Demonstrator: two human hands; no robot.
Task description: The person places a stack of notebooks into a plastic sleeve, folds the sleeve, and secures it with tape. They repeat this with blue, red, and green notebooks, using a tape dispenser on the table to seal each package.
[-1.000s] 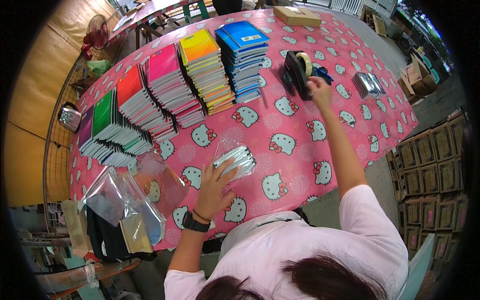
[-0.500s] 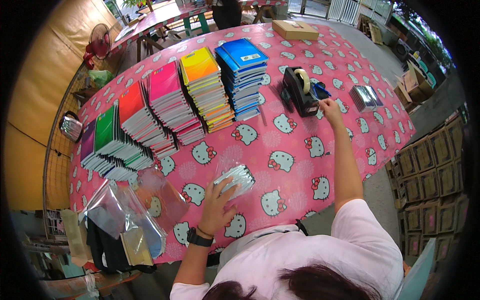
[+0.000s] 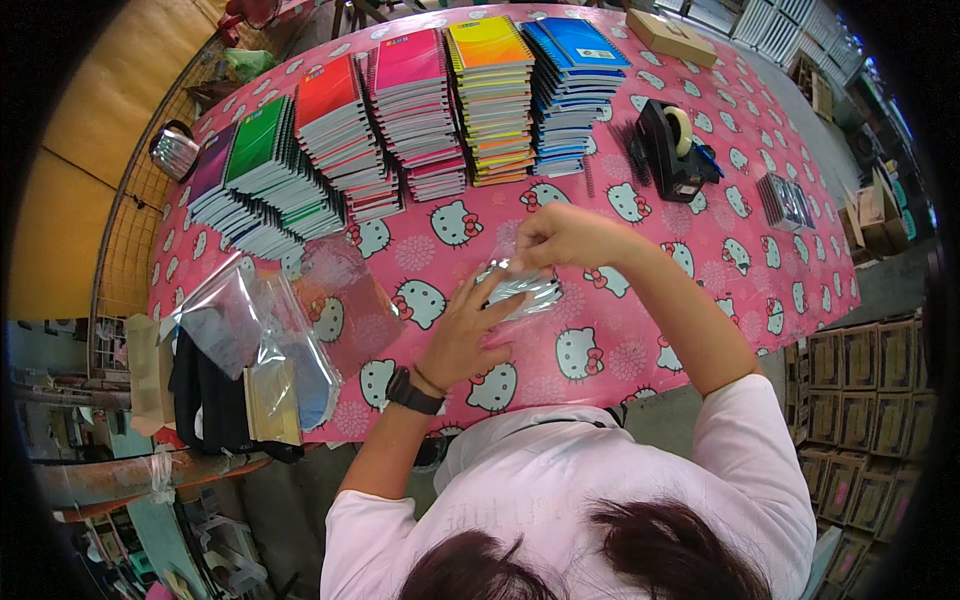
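Note:
A small pack in clear plastic (image 3: 532, 298), shiny and pale with dark edges, lies on the pink table in front of me. My left hand (image 3: 462, 328) rests on its left side, fingers spread and thumb apart. Over its far edge is my right hand (image 3: 560, 240), thumb and fingers pinched together at the plastic. Whatever sits in that pinch is too small to make out. Farther off to the right stands a black tape dispenser (image 3: 668, 150) with a cream roll of tape (image 3: 679, 130) and something blue beside it.
Tall stacks of spiral notebooks line the far side: purple, green (image 3: 257, 145), red, pink (image 3: 408, 62), yellow and blue (image 3: 577, 45). Clear plastic sleeves (image 3: 290, 350) lie at the left edge. A wrapped pack (image 3: 786, 203) and a cardboard box (image 3: 670, 38) sit toward the right.
My right hand has come from the tape dispenser back to the pack near my left hand. The left hand stays on the pack. The whole view has shifted.

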